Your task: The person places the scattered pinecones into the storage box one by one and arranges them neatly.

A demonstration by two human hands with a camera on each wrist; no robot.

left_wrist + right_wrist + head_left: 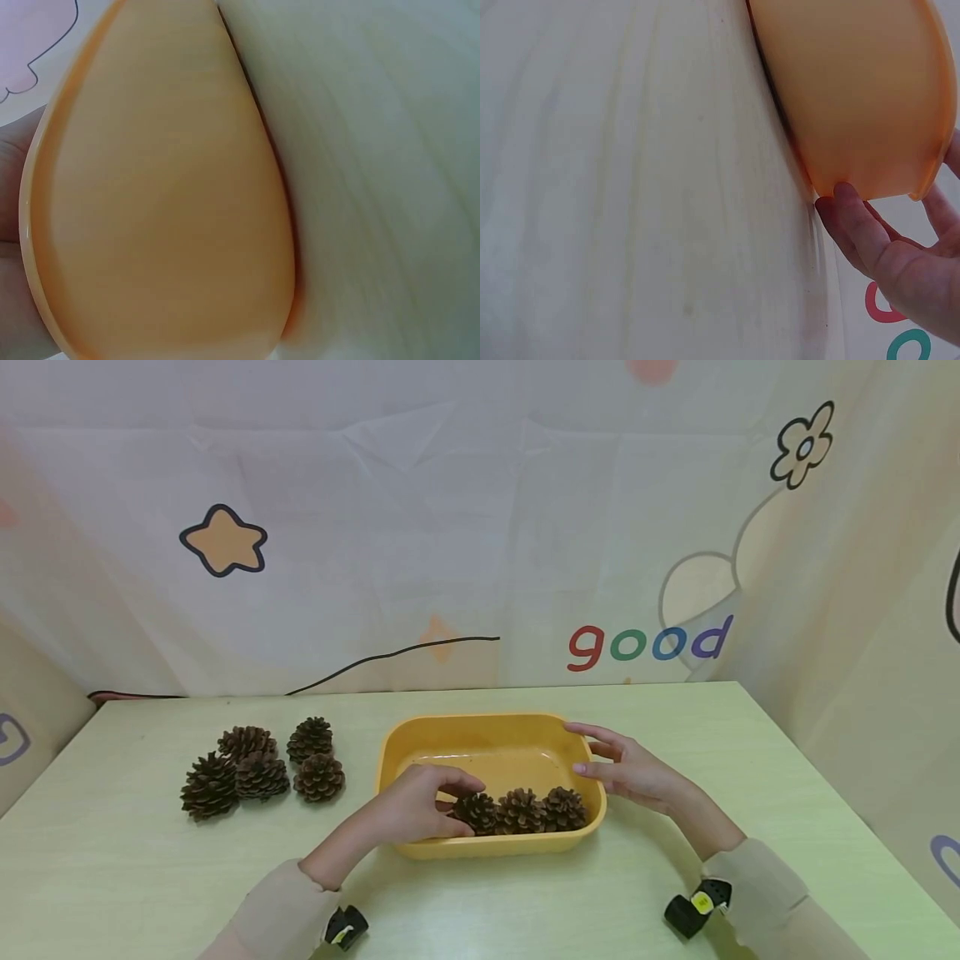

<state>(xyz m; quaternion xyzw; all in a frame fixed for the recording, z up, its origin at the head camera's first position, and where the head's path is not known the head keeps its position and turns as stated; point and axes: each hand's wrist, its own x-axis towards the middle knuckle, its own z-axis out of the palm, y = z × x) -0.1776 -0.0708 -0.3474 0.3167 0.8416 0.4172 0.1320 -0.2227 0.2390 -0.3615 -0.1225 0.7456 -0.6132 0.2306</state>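
A yellow plastic basin (480, 846) stands on the table; its outer wall (172, 187) fills much of the left wrist view. Three brown pine cones sit in a row along its near inner side. My left hand (420, 802) reaches over the near left rim, its thumb and fingers around the leftmost pine cone (477, 812). In the left wrist view the basin wall hides most of that hand. At the basin's right end, my right hand (633, 771) grips the wall, thumb over the rim and fingertips (846, 191) against the outside.
Several more pine cones (262, 776) lie in a loose cluster on the pale green table (112, 860), left of the basin. A printed cloth (337, 527) hangs behind the table and along its sides.
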